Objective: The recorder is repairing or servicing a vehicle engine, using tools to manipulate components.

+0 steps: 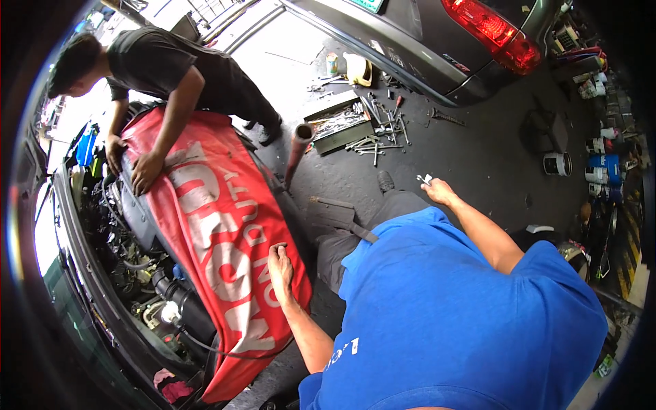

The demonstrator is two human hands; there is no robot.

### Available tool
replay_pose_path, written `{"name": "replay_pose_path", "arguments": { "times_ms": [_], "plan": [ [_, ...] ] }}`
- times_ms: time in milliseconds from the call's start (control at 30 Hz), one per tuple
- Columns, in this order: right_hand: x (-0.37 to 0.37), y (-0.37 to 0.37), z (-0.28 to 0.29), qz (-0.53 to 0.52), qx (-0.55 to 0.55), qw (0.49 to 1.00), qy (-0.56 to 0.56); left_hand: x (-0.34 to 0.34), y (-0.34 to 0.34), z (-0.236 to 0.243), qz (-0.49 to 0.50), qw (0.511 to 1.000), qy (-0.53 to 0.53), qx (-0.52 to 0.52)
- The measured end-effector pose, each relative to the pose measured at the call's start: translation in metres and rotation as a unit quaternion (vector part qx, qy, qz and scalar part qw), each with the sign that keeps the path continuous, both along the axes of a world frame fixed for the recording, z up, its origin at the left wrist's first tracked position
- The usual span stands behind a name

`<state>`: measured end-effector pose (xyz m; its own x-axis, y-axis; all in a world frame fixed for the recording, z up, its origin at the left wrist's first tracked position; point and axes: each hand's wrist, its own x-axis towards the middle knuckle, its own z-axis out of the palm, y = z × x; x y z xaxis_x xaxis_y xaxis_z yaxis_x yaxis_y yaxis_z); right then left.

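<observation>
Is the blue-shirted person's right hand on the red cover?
No, the right hand holds a small shiny object above the floor, apart from the red cover.

Smooth, creased red cover (217,225), matt blue cloth shirt (458,314), glossy plastic-looking tail light (486,29); shiny metal wrenches (391,127)

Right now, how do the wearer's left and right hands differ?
The left hand is over the red cover; the right hand is out over the dark floor. No object shows in the left hand, while the right hand holds a small pale object. Both are bare.
</observation>
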<state>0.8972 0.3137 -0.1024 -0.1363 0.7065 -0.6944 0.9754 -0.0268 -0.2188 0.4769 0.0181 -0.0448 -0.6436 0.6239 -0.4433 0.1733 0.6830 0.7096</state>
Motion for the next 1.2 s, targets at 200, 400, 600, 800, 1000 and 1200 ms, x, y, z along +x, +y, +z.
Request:
{"name": "replay_pose_path", "arguments": {
  "times_ms": [200,400,600,800,1000,1200],
  "plan": [
    [-0.014,0.132,-0.043,0.021,-0.008,0.987,0.161,0.053,0.134,-0.119,-0.114,0.987,0.097,-0.056],
    [0.045,0.261,-0.200,-0.041,0.093,0.988,0.120,0.110,0.315,-0.288,-0.117,0.990,-0.004,-0.075],
    [0.163,0.225,-0.255,-0.169,-0.048,0.973,0.153,0.218,0.493,-0.363,-0.251,0.953,-0.050,-0.164],
    [0.141,0.187,-0.305,-0.122,-0.118,0.984,0.058,0.191,0.594,-0.516,-0.185,0.977,0.036,-0.102],
    [0.092,0.150,-0.344,0.050,-0.036,0.996,-0.067,0.152,0.664,-0.682,-0.132,0.972,0.131,-0.146],
    [0.091,0.157,-0.357,-0.078,-0.037,0.993,-0.084,0.127,0.722,-0.794,-0.092,0.983,0.153,-0.035]
  ]
}}
